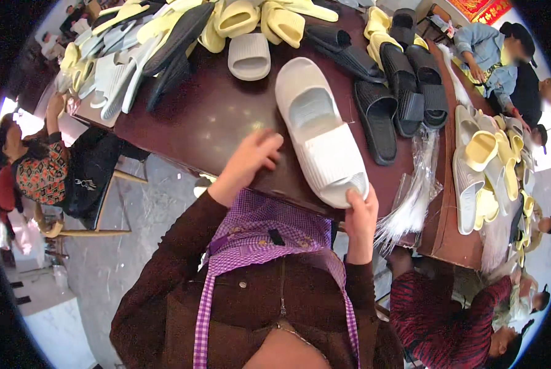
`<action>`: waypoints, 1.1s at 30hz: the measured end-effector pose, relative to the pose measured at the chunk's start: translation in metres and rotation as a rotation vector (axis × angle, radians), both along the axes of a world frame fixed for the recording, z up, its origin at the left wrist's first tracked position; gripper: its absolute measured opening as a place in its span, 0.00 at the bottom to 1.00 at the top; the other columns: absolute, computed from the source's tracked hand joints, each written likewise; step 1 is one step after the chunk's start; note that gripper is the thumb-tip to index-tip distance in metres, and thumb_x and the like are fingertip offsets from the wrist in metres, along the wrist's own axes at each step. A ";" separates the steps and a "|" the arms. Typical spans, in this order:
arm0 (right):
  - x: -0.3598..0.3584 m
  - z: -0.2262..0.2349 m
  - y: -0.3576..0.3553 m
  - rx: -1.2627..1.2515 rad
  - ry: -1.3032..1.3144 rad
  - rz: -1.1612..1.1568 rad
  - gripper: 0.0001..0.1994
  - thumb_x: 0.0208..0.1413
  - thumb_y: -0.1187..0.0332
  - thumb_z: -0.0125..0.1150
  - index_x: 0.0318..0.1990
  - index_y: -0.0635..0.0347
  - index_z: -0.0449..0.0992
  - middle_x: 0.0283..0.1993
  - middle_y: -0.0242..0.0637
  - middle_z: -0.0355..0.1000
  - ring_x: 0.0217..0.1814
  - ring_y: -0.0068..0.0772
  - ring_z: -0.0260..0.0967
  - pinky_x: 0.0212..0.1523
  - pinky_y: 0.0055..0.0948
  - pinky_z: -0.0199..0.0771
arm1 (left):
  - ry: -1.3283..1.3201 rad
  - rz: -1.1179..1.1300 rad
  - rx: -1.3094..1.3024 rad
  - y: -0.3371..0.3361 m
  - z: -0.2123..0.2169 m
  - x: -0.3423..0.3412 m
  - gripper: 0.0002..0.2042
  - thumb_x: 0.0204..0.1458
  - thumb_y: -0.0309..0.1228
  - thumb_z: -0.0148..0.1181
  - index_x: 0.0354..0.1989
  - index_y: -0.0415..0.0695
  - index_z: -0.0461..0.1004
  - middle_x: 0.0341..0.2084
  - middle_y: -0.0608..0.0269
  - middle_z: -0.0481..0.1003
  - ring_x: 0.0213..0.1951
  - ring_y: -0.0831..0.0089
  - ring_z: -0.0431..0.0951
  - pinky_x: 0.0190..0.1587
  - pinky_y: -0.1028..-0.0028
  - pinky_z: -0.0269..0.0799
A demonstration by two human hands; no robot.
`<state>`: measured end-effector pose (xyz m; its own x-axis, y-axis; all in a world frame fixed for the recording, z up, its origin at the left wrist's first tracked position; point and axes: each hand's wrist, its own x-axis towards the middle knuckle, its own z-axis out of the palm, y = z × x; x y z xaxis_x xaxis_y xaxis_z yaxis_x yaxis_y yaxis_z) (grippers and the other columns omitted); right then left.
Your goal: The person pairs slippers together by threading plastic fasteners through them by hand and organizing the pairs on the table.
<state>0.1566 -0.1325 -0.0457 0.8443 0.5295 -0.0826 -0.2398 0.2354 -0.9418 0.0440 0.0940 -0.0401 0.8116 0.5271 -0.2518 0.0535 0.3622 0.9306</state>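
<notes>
A large white slide sandal (334, 150) with a ribbed strap is tilted over the dark red table (189, 132), its heel pointing away from me. My right hand (361, 215) is closed on its toe end, thumb on top near the edge. To the left of the sandal, my left hand (251, 161) is held above the table edge with loosely bent fingers apart, holding nothing. Beyond the sandal lies a smaller white slide (249, 56). Close on the right are several black slides (377, 120).
Yellow slides (237, 18) and grey slides (112, 80) are heaped at the far side. A bundle of clear plastic strands (411, 209) hangs at the table's right edge. Another table (457, 237) with slides stands right. People sit at left (42, 166) and lower right (454, 313).
</notes>
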 end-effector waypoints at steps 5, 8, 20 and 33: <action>-0.020 0.018 -0.010 -0.266 -0.332 0.170 0.22 0.50 0.72 0.56 0.53 0.70 0.64 0.45 0.40 0.70 0.45 0.28 0.68 0.46 0.27 0.69 | -0.005 0.150 0.285 0.015 -0.012 0.010 0.18 0.52 0.36 0.52 0.43 0.32 0.70 0.29 0.53 0.74 0.28 0.67 0.74 0.32 0.69 0.71; -0.031 0.025 -0.010 -0.413 -0.450 0.219 0.22 0.49 0.72 0.57 0.53 0.69 0.64 0.44 0.38 0.70 0.45 0.26 0.67 0.45 0.26 0.69 | 0.010 0.267 0.602 0.021 -0.029 0.010 0.16 0.51 0.33 0.51 0.39 0.30 0.71 0.28 0.50 0.75 0.30 0.63 0.74 0.35 0.65 0.70; 0.050 0.100 -0.046 -0.361 -0.481 -0.008 0.17 0.50 0.73 0.58 0.49 0.67 0.70 0.42 0.37 0.73 0.44 0.25 0.69 0.46 0.24 0.69 | 0.239 0.416 0.971 0.109 0.003 -0.047 0.16 0.56 0.33 0.47 0.45 0.32 0.70 0.35 0.45 0.76 0.38 0.59 0.76 0.42 0.68 0.69; 0.164 0.165 -0.026 -0.585 -0.995 -0.328 0.14 0.51 0.65 0.59 0.42 0.62 0.77 0.30 0.33 0.75 0.28 0.16 0.68 0.29 0.19 0.68 | 0.161 0.305 1.149 0.066 -0.015 -0.008 0.19 0.54 0.30 0.53 0.54 0.38 0.67 0.42 0.53 0.74 0.41 0.68 0.74 0.44 0.73 0.68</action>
<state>0.3201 -0.1582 0.1196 0.7621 0.3770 0.5264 0.6453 -0.3761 -0.6649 0.0364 0.1599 -0.0554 0.6168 0.6753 0.4043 0.2557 -0.6578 0.7085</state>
